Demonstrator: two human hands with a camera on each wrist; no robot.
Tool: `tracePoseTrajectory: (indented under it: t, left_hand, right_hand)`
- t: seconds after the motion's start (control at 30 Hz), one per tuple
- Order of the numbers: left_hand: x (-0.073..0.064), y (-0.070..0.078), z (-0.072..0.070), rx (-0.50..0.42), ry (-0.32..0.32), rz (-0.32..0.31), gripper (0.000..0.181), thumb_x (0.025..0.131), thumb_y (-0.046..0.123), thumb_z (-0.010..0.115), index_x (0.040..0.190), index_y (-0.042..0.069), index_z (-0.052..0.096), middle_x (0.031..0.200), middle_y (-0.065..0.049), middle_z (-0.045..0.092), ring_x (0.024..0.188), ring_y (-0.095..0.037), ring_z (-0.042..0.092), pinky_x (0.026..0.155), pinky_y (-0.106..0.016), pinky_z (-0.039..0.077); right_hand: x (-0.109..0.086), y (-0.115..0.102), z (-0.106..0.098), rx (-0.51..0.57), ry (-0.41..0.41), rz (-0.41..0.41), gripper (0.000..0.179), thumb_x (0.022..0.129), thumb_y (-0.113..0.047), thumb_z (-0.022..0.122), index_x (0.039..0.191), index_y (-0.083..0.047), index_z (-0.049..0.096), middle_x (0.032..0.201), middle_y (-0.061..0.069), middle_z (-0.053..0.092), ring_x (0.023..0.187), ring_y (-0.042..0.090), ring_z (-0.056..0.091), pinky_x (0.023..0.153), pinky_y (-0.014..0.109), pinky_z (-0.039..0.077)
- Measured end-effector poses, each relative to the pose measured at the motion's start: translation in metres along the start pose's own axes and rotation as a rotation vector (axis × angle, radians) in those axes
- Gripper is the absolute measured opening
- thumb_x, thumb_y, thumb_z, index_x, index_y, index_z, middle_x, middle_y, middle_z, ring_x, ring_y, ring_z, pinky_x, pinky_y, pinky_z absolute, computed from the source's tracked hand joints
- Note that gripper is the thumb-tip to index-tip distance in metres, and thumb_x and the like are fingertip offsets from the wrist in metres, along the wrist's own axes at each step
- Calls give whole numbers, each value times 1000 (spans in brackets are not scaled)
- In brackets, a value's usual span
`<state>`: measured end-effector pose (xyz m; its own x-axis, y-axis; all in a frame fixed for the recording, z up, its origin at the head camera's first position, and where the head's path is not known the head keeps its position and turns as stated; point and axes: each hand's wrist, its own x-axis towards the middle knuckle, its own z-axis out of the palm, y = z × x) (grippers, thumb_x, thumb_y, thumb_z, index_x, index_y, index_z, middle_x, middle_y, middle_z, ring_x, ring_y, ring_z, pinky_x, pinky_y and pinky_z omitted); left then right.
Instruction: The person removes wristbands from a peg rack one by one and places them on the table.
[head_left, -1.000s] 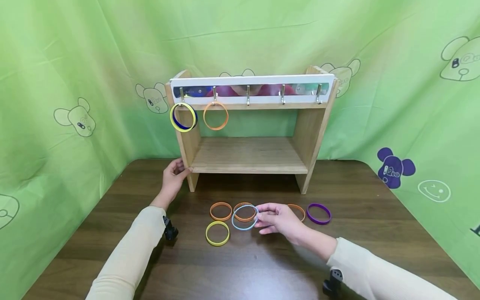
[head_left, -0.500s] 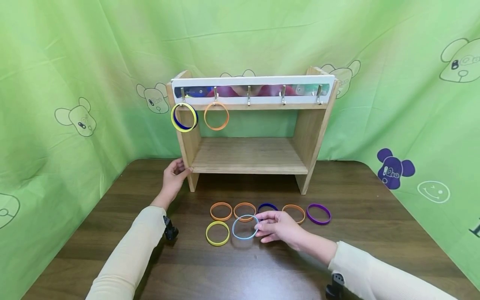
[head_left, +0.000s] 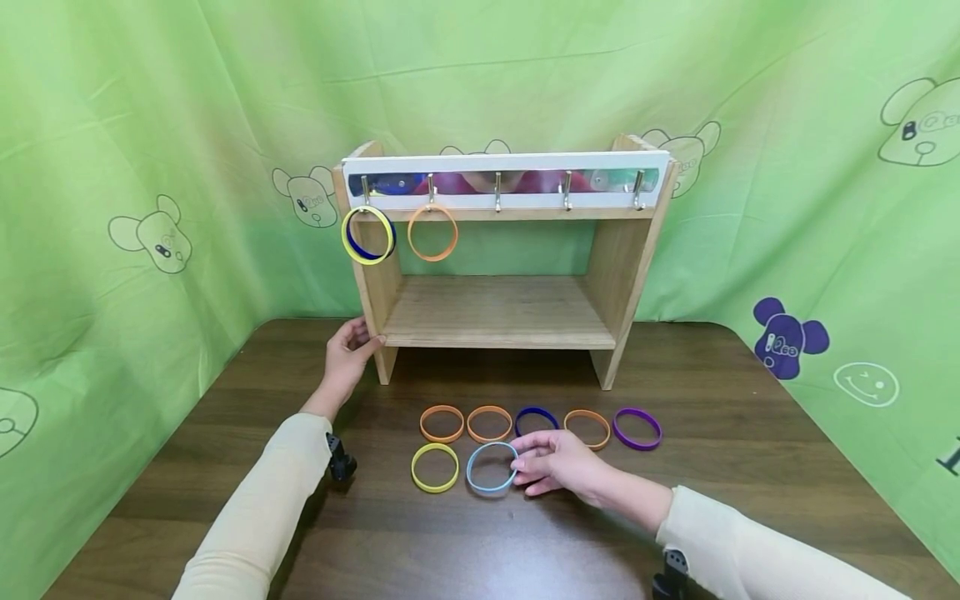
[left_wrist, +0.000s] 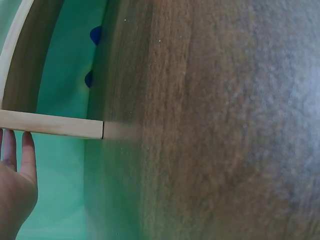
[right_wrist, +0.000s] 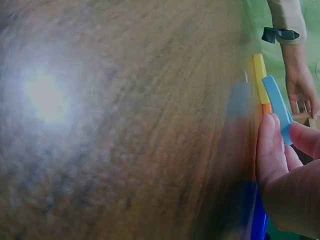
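Note:
My right hand [head_left: 558, 462] pinches a light blue silicone wristband [head_left: 491, 468] by its right side, between thumb and fingertips. In the right wrist view that band [right_wrist: 278, 107] is tilted, close over the table. On the left, my left hand [head_left: 347, 358] grips the side panel of a wooden shelf [head_left: 498, 310], thumb at the front edge; the left wrist view has its fingers [left_wrist: 29, 157] against the panel's outer face. Beside the blue band lies a yellow wristband [head_left: 435, 489]. Behind are two orange wristbands [head_left: 442, 439], a dark blue one [head_left: 536, 410], another orange wristband [head_left: 606, 429] and a purple wristband [head_left: 637, 446].
Across the top of the shelf runs a white-edged rail [head_left: 465, 202] with several metal hooks [head_left: 498, 192]. A yellow band [head_left: 347, 247] and a dark blue band hang on the leftmost hook, an orange band [head_left: 432, 258] on the second. A green curtain [head_left: 480, 75] backs the table [head_left: 450, 550].
My right hand has lowered the light blue wristband toward me, down to the row of the yellow one, uncovering the dark blue band behind. My left hand stays on the shelf.

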<state>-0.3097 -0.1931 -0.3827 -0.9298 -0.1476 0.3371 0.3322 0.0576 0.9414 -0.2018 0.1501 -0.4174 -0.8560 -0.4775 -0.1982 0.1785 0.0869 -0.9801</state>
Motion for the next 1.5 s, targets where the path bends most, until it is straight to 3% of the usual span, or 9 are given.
tracePoseTrajectory:
  t: [0.67,1.0,1.4,1.5]
  left_hand:
    - [0,-1,2,-11,10,12,40,88,-8,65,127,-12,54,117,-27,57,103,-28,54,79,-18,50]
    - [0,-1,0,19,11,-14,42,89,-5,65,129,-10,53,120,-26,57,94,-9,56,79,-18,50]
    - [1,-2,1,18,13,-12,42,88,-5,66,128,-11,53,119,-25,59,94,-8,57,79,-17,49]
    - [6,-12,-1,-4,21,-19,43,88,-5,67,129,-10,53,117,-21,60,94,-8,57,80,-18,50]
  right_hand:
    - [2,1,1,-84,-2,-1,37,90,0,64,121,16,51,91,12,68,79,24,69,65,35,59]
    - [3,3,4,-132,43,-11,32,90,1,64,117,15,54,88,11,67,76,22,68,62,33,58]
    - [3,3,7,-180,80,-17,28,88,1,67,112,12,58,86,10,65,74,21,68,60,35,58]
    - [4,3,7,-183,86,-16,27,87,2,67,111,12,59,85,10,65,73,21,67,60,34,58]
